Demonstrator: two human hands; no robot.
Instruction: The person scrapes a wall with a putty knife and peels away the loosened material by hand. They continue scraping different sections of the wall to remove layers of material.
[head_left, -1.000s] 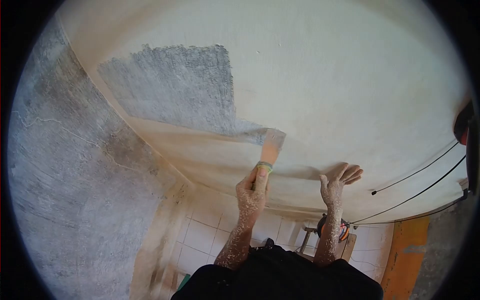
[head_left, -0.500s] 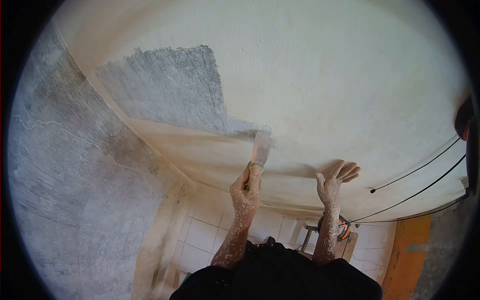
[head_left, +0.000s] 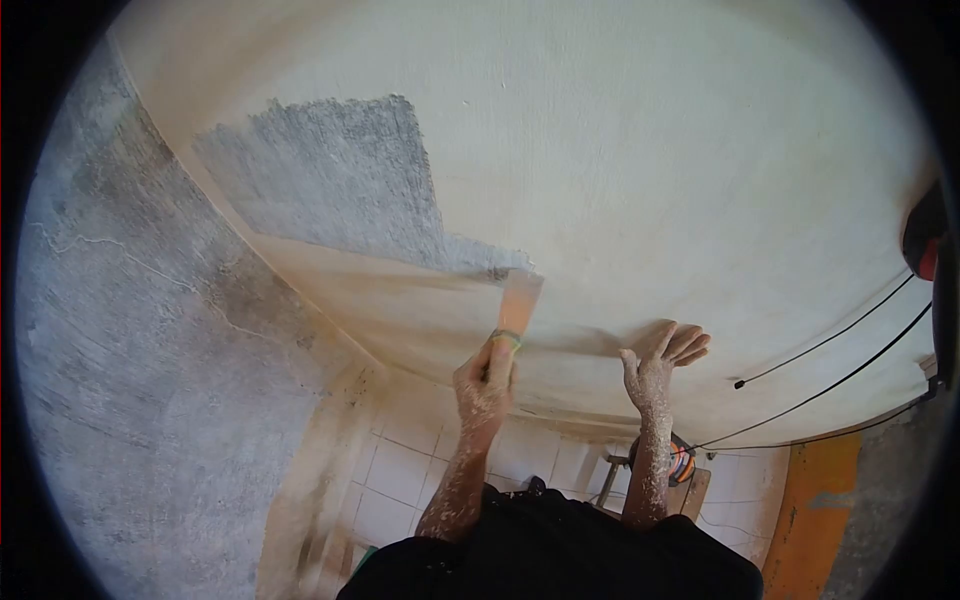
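My left hand (head_left: 486,382) is closed around the handle of a paint scraper (head_left: 521,300). The scraper's wide blade points up the wall and meets it at the lower right end of a bare grey patch (head_left: 335,180). Pale paint (head_left: 640,180) covers the wall around that patch. To the right, my right hand (head_left: 662,368) holds nothing; its fingers are spread and it rests against, or very close to, the painted wall. Pale flakes speckle both hands and forearms.
A grey side wall (head_left: 180,330) with a crack meets the painted wall at left. Black cables (head_left: 840,385) run at right, near a dark and red object (head_left: 922,240). Below are white floor tiles (head_left: 400,468), a wooden piece (head_left: 690,495) and an orange strip (head_left: 815,510).
The view has shifted slightly. The scraper blade sits a little lower, its angle to the wall slightly changed, still in my left hand. My right hand keeps its place by the wall.
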